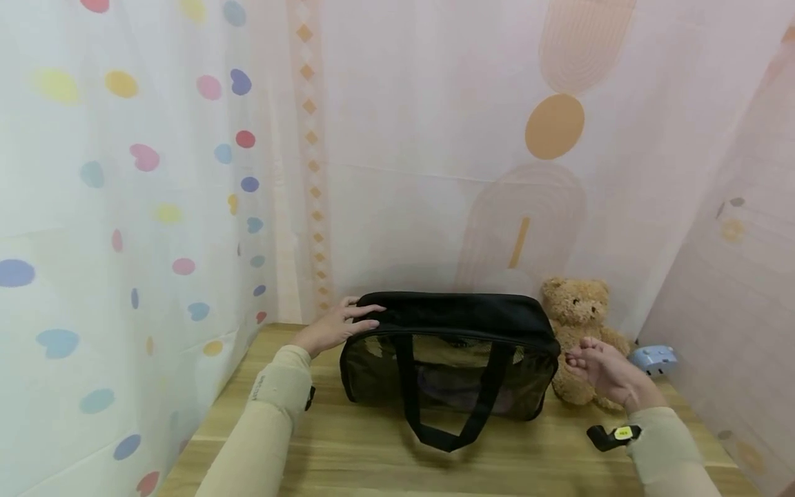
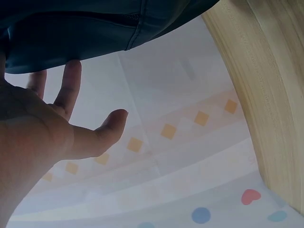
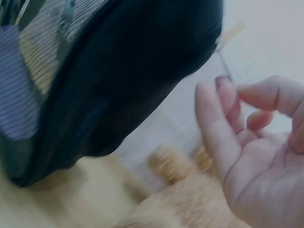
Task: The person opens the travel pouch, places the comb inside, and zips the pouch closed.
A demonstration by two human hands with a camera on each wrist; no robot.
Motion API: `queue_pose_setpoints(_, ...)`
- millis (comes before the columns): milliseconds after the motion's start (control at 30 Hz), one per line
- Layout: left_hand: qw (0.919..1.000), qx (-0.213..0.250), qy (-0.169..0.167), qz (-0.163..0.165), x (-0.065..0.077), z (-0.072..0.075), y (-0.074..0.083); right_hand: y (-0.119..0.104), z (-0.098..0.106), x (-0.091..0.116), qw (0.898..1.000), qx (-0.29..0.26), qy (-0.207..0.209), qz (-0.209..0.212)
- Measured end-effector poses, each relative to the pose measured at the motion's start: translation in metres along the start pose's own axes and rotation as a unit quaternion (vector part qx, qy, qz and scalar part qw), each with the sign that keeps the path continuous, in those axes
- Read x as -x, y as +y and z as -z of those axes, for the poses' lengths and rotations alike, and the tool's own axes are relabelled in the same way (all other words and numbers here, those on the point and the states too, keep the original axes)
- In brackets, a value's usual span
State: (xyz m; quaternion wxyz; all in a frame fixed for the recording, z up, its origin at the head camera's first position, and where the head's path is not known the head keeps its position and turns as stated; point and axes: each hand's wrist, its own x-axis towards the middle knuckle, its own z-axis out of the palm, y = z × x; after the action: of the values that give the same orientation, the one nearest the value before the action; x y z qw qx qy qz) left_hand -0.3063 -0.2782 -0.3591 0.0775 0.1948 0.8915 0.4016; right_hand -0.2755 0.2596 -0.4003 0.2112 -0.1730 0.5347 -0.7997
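Note:
A black bag (image 1: 459, 312) with see-through mesh-like front panels stands on the wooden table, its strap handle (image 1: 450, 438) hanging down in front. My left hand (image 1: 335, 328) rests on the bag's top left end; in the left wrist view its fingertips touch the dark fabric and the thumb stands apart. At the bag's right end, my right hand (image 1: 609, 373) pinches a thin metal zipper pull (image 3: 224, 64) between thumb and fingers. The pull stretches from the bag's corner to the fingertips in the right wrist view. What lies inside the bag is only dimly visible.
A brown teddy bear (image 1: 577, 307) sits against the bag's right side, behind my right hand. Beside it lies a light blue object (image 1: 653, 357) with dark slots. Patterned curtains (image 1: 397, 138) surround the wooden table (image 1: 348, 455) at the back and sides.

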Motion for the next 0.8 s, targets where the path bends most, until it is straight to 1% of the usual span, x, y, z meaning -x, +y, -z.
queue_pose_setpoints(100, 1.0, -0.007, 0.003, 0.001, 0.0, 0.001, -0.001, 0.018, 0.003, -0.002, 0.999, -0.051, 0.016, -0.003)
queue_pose_setpoints(200, 0.9999, -0.014, -0.001, -0.004, -0.003, 0.001, 0.0, 0.033, 0.005, 0.0, 0.996, -0.084, 0.032, -0.008)
queue_pose_setpoints(300, 0.9999, -0.014, -0.003, -0.004, -0.004, -0.001, 0.0, 0.044, 0.004, 0.002, 0.994, -0.099, 0.043, -0.006)
queue_pose_setpoints(400, 1.0, -0.007, -0.005, -0.002, -0.004, -0.002, 0.001, 0.049, 0.004, 0.003, 0.993, -0.11, 0.035, 0.001)
queue_pose_setpoints(533, 0.9999, 0.002, -0.01, -0.004, -0.006, -0.003, 0.002, 0.05, 0.003, 0.003, 0.994, -0.104, 0.016, 0.01)
queue_pose_setpoints(633, 0.9999, -0.003, -0.007, -0.01, -0.005, -0.003, 0.001, 0.048, 0.002, 0.002, 0.996, -0.083, 0.014, 0.002)
queue_pose_setpoints(667, 0.9999, -0.006, -0.005, -0.014, -0.004, -0.003, 0.0, 0.047, 0.001, 0.002, 0.997, -0.072, 0.016, -0.003)
queue_pose_setpoints(733, 0.9998, 0.003, 0.003, -0.021, 0.0, -0.003, -0.002, 0.044, -0.001, 0.001, 0.998, -0.05, 0.028, -0.014)
queue_pose_setpoints(800, 0.9989, 0.019, 0.018, -0.038, 0.004, -0.003, -0.004, 0.04, -0.005, 0.0, 0.998, -0.022, 0.052, -0.024)
